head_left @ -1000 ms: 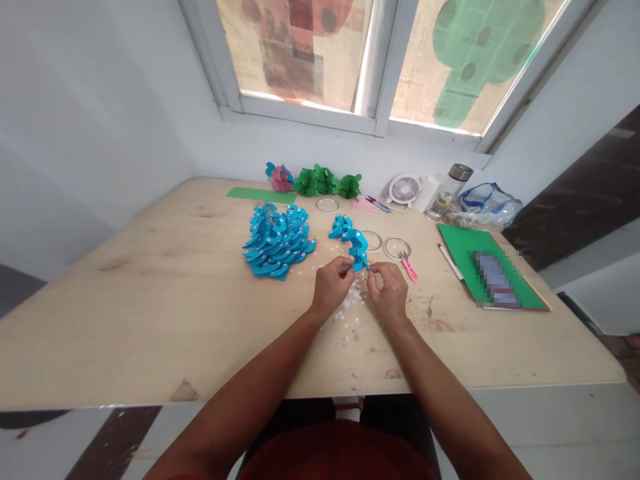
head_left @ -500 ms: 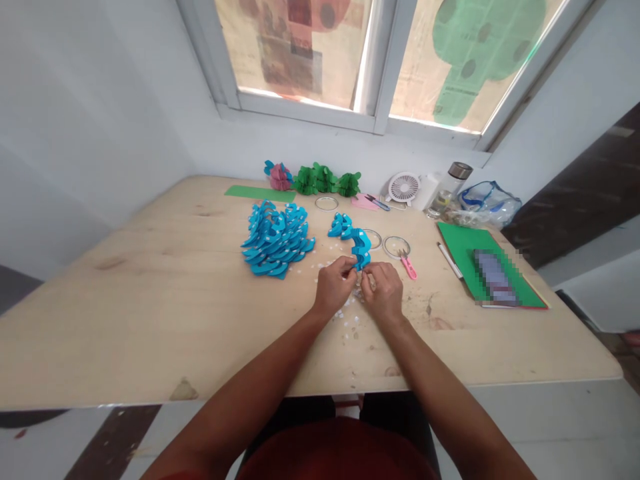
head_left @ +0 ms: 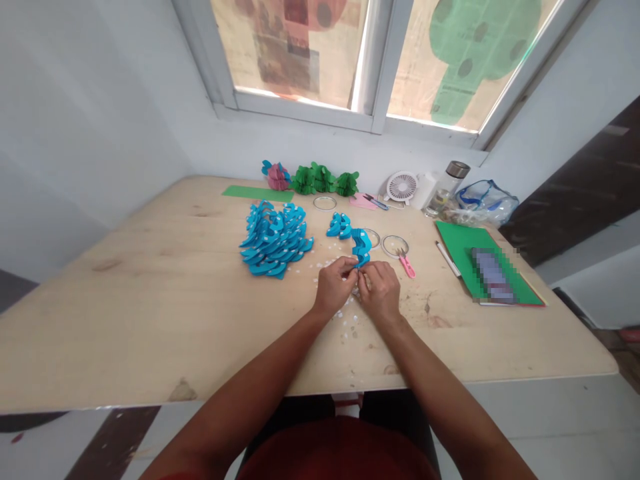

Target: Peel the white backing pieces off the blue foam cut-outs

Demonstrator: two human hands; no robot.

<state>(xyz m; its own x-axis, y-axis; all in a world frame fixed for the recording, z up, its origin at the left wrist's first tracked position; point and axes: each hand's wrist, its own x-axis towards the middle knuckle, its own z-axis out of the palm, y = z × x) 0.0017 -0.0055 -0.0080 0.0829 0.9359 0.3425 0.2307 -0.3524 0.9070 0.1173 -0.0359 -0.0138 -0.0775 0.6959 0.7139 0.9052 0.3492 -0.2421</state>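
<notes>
Head view: we pinch the near end of a scalloped blue paper piece (head_left: 361, 245) with the left hand (head_left: 332, 288), its grip closed at thumb and forefinger. Our right hand (head_left: 381, 288) meets that same end from the other side, fingers curled in and tips close by; they hide the spot, so we cannot tell whether its grip has the paper pinched too. The blue piece reaches away from our fingertips over the counter (head_left: 150, 307), overlapping in our sight one of the tape rings (head_left: 384, 249). Just beyond it, to the left, sits a small blue cluster (head_left: 339, 227), and farther left rises a large blue stack (head_left: 273, 248) dotted with white squares. White bits (head_left: 355, 318) lie scattered around and below our hands. Pink-handled snips (head_left: 408, 268) rest right of our right hand, near another ring. Along the back we see green paper balls (head_left: 320, 180) and a white fan (head_left: 401, 187); to the right, a pen (head_left: 448, 259) lies beside a green folder (head_left: 457, 241).
</notes>
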